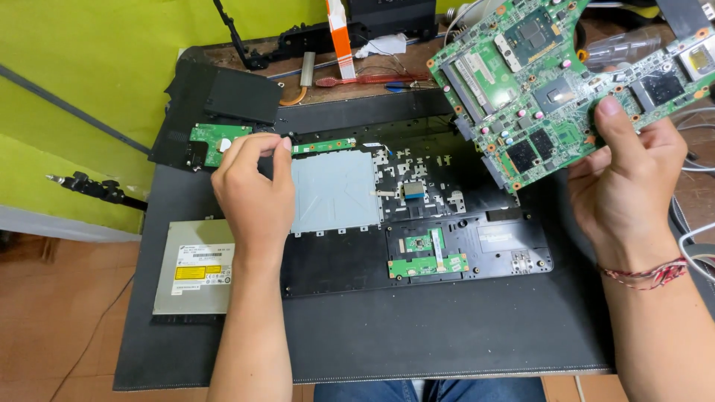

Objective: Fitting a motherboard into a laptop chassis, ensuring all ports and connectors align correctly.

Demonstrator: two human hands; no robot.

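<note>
My right hand [629, 179] grips a large green laptop motherboard [551, 82] by its lower edge and holds it tilted in the air above the right side of the mat. My left hand [253, 190] hovers over the upper left corner of the opened black laptop base [417, 216], thumb and forefinger pinched close together near a narrow green strip board [324, 146]. Whether anything sits between those fingers I cannot tell. A silver metal plate [334, 190] lies in the base just right of that hand.
A silver optical drive [195, 266] lies at the left on the dark mat [417, 335]. A hard drive with a green board [212, 143] and a black cover panel [238, 95] sit at the back left. Tools, an orange ribbon cable [340, 33] and wires crowd the back and right edges.
</note>
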